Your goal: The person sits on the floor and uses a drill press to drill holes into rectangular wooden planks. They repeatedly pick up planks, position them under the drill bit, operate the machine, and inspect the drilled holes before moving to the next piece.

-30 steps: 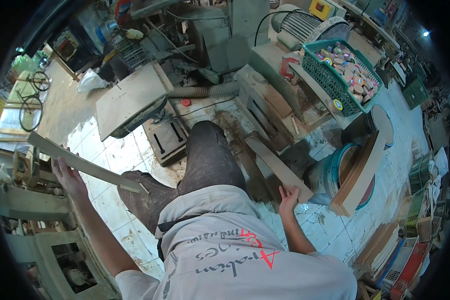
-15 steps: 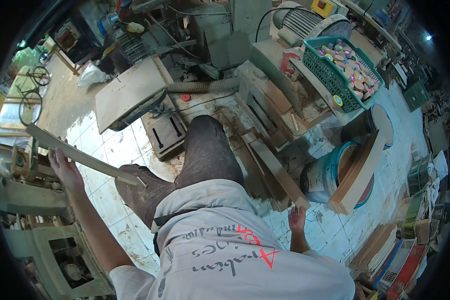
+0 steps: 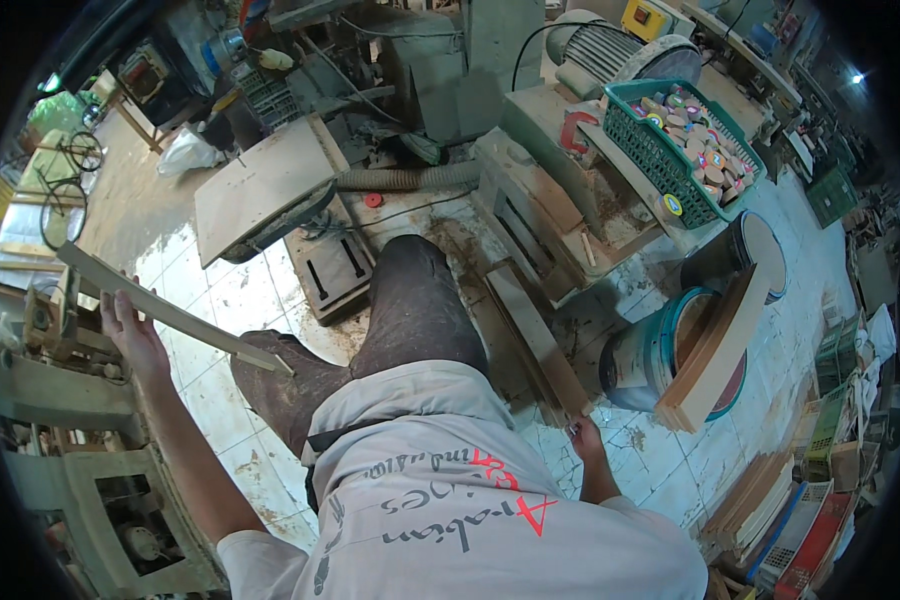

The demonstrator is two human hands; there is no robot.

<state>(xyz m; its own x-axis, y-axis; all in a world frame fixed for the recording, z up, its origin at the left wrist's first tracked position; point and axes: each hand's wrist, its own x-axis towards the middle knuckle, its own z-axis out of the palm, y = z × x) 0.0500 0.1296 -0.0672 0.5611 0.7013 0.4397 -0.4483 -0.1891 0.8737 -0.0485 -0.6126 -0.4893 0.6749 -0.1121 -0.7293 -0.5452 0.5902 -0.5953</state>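
**Two strips of wood in hand**

The left hand (image 3: 130, 335) is closed around a long thin wooden strip (image 3: 170, 310), held out to the person's left above the tiled floor (image 3: 220, 300), slanting from upper left down toward the knee. The right hand (image 3: 585, 438) grips the near end of a wooden plank (image 3: 535, 335) lying on the floor beside the leg. Just right of it stands a bucket (image 3: 635, 360) with a curved board (image 3: 715, 345) leaning on it; farther off, a green basket (image 3: 660, 160)
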